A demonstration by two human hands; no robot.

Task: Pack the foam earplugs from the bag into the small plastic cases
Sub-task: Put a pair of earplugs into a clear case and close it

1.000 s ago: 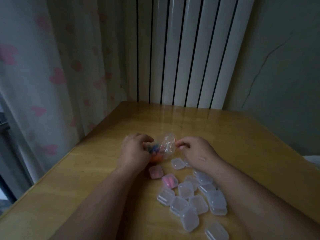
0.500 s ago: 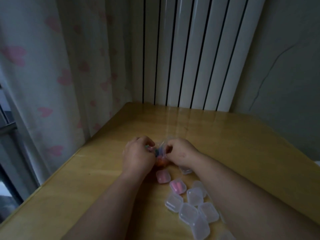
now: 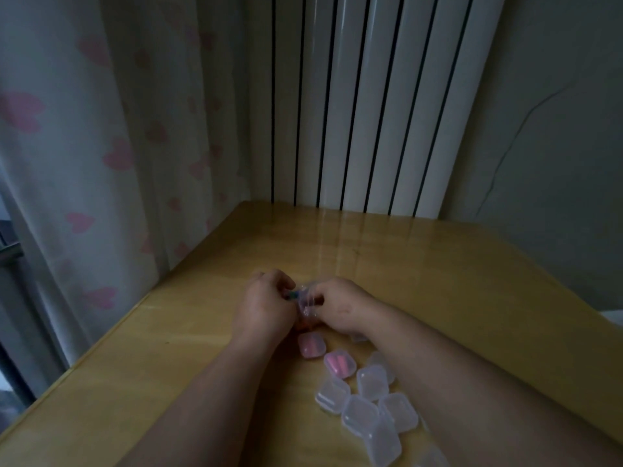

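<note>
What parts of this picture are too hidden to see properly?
- Head view, the bag: mostly covered by the left hand and right hand, so its earplugs can't be counted.
- Head view, the far case: nearly all under the right forearm.
- Head view, the lowest case: cut off by the bottom edge.
- Head view, the clear cases: too dim to tell whether empty.

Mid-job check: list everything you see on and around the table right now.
bag: one, clear with coloured bits inside, mid-table between both hands
filled cases: two, clear with pink inside, just nearer than the bag
empty cases: at least seven, clear, clustered beside the right forearm
table: one, yellowish wood
radiator: one, white, behind the table
curtain: one, white with pink hearts, left
wall: grey, right
left hand: grips the bag's left side
right hand: pinches the bag's right side
</note>
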